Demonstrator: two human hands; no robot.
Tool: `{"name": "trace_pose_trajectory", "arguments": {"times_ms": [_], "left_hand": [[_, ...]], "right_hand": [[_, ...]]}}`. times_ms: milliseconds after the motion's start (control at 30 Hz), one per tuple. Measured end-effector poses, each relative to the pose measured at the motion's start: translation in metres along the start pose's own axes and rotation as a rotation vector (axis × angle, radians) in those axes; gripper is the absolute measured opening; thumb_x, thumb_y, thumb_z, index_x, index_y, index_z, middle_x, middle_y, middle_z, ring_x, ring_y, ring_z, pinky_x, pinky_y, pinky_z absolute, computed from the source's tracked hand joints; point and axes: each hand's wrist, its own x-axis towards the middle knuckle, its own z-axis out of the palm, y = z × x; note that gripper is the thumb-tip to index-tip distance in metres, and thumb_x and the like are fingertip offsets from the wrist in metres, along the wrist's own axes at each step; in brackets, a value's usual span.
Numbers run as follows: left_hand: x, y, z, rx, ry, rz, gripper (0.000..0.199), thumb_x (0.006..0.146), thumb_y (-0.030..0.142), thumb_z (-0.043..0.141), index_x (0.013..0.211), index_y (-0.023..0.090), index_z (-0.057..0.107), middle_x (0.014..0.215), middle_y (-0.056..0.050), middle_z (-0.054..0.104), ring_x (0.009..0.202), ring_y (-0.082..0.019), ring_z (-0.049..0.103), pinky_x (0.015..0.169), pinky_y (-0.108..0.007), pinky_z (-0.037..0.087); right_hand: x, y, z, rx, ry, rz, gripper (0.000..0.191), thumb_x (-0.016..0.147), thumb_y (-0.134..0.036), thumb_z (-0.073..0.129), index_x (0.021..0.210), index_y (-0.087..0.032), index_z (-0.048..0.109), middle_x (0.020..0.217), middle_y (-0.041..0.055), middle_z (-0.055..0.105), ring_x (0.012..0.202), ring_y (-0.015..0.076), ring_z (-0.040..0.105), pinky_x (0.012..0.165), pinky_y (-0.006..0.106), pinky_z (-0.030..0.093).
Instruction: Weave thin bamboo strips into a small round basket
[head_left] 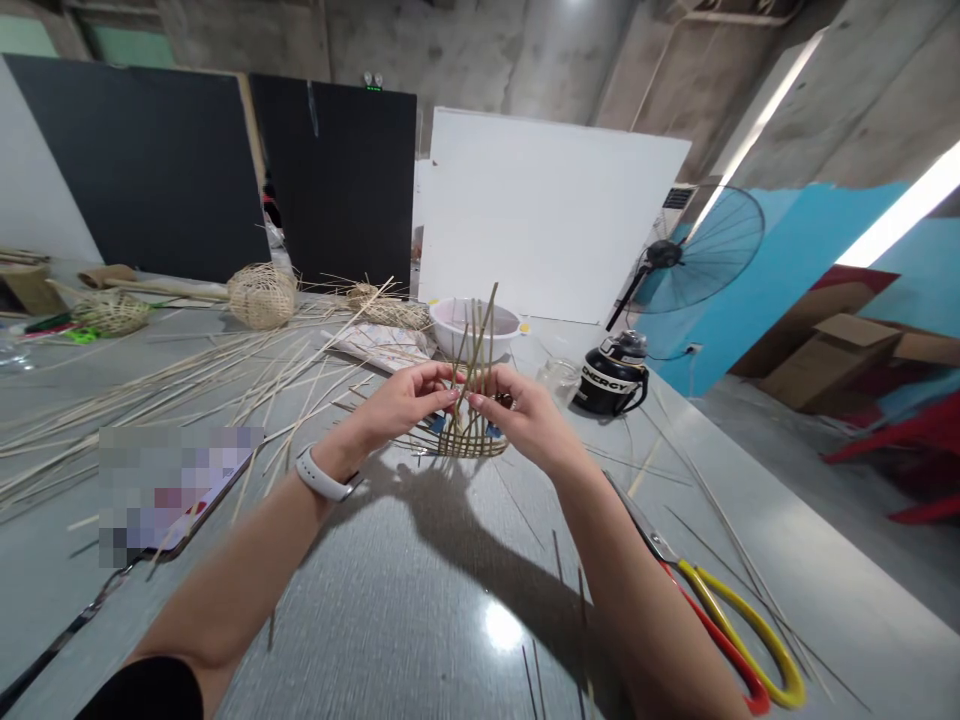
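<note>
A small, partly woven basket of thin brownish strips stands on the table in front of me, its long upright strips rising past my fingers. My left hand pinches a strip at the basket's left side, thumb and forefinger pressed together. From the right, my right hand grips the strips, with its thumb close to the left thumb. Bits of blue show low on both sides of the basket, partly behind my hands. Which single strip each hand holds is hard to make out.
Scissors with red and yellow handles lie at right. Behind the basket are a white bowl, a glass jar and a black jug. Loose strips, a phone and a round woven basket are at left.
</note>
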Motion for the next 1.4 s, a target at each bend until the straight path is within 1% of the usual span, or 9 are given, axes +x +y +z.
{"name": "trace_pose_trajectory", "arguments": {"times_ms": [133,233,500,667,800,933,1100,1267,1400], "left_hand": [[0.0011,0.0002,0.0053,0.028,-0.006,0.061,0.023,0.081,0.034,0.071,0.093,0.015,0.065,0.082,-0.002,0.065,0.074,-0.011,0.058,0.073,-0.026,0.047],[0.0011,-0.0005,0.0067,0.064,0.020,0.090,0.026,0.082,0.036,0.071,0.094,0.015,0.065,0.078,-0.001,0.064,0.071,-0.011,0.059,0.071,-0.025,0.046],[-0.0002,-0.0041,0.0051,0.270,0.078,0.130,0.025,0.087,0.035,0.064,0.103,0.017,0.059,0.077,0.000,0.064,0.070,-0.012,0.061,0.069,-0.026,0.045],[-0.0010,-0.0029,0.0045,0.378,0.096,0.176,0.019,0.089,0.032,0.061,0.100,0.017,0.059,0.077,0.001,0.062,0.072,-0.013,0.059,0.071,-0.027,0.045],[-0.0008,-0.0017,0.0038,0.377,0.099,0.206,0.018,0.088,0.030,0.062,0.098,0.016,0.062,0.082,-0.001,0.063,0.077,-0.013,0.058,0.075,-0.027,0.045],[0.0003,-0.0047,0.0030,0.362,0.084,0.170,0.023,0.085,0.031,0.064,0.102,0.015,0.063,0.084,-0.001,0.062,0.078,-0.014,0.056,0.076,-0.028,0.044],[0.0014,-0.0073,0.0026,0.228,0.022,0.126,0.026,0.084,0.034,0.066,0.103,0.017,0.061,0.090,-0.003,0.064,0.082,-0.014,0.058,0.078,-0.028,0.044],[0.0019,-0.0024,0.0031,0.177,0.107,0.116,0.020,0.085,0.032,0.063,0.096,0.017,0.058,0.086,-0.001,0.062,0.081,-0.013,0.058,0.078,-0.027,0.045],[0.0015,-0.0022,0.0050,0.190,0.127,0.111,0.017,0.086,0.031,0.062,0.091,0.017,0.054,0.083,-0.001,0.062,0.079,-0.013,0.061,0.076,-0.026,0.046]], "right_hand": [[-0.0008,-0.0023,-0.0057,0.122,-0.057,0.020,0.014,0.085,-0.031,0.062,0.082,-0.018,0.064,0.078,0.0018,0.063,0.077,0.0166,0.055,0.075,0.032,0.042],[-0.0018,-0.0017,-0.0077,0.176,-0.084,0.043,0.015,0.084,-0.031,0.064,0.083,-0.017,0.068,0.082,0.0034,0.068,0.081,0.0174,0.059,0.079,0.033,0.045],[-0.0011,-0.0008,-0.0068,0.138,-0.105,0.065,0.015,0.083,-0.030,0.064,0.084,-0.018,0.074,0.090,0.0057,0.073,0.086,0.0196,0.063,0.082,0.036,0.048],[-0.0007,-0.0005,-0.0044,0.149,-0.099,0.092,0.016,0.083,-0.030,0.064,0.082,-0.018,0.074,0.083,0.0044,0.073,0.080,0.0182,0.063,0.078,0.034,0.048],[-0.0009,0.0022,-0.0027,0.115,-0.062,0.088,0.016,0.081,-0.031,0.065,0.075,-0.017,0.071,0.074,0.0027,0.069,0.074,0.0166,0.059,0.071,0.031,0.046],[-0.0008,0.0045,-0.0029,0.117,-0.098,0.094,0.015,0.081,-0.030,0.065,0.076,-0.017,0.072,0.076,0.0031,0.070,0.074,0.0170,0.059,0.071,0.032,0.045],[0.0000,0.0066,-0.0044,0.134,-0.145,0.110,0.015,0.081,-0.031,0.066,0.080,-0.017,0.072,0.078,0.0032,0.070,0.075,0.0172,0.059,0.074,0.034,0.046],[0.0008,0.0060,-0.0041,0.098,-0.060,0.089,0.017,0.084,-0.033,0.062,0.078,-0.017,0.064,0.073,0.0005,0.062,0.070,0.0145,0.052,0.068,0.030,0.041],[-0.0001,0.0039,-0.0010,0.096,-0.079,0.100,0.019,0.085,-0.035,0.061,0.083,-0.017,0.062,0.080,0.0023,0.063,0.076,0.0160,0.055,0.071,0.031,0.043]]}}
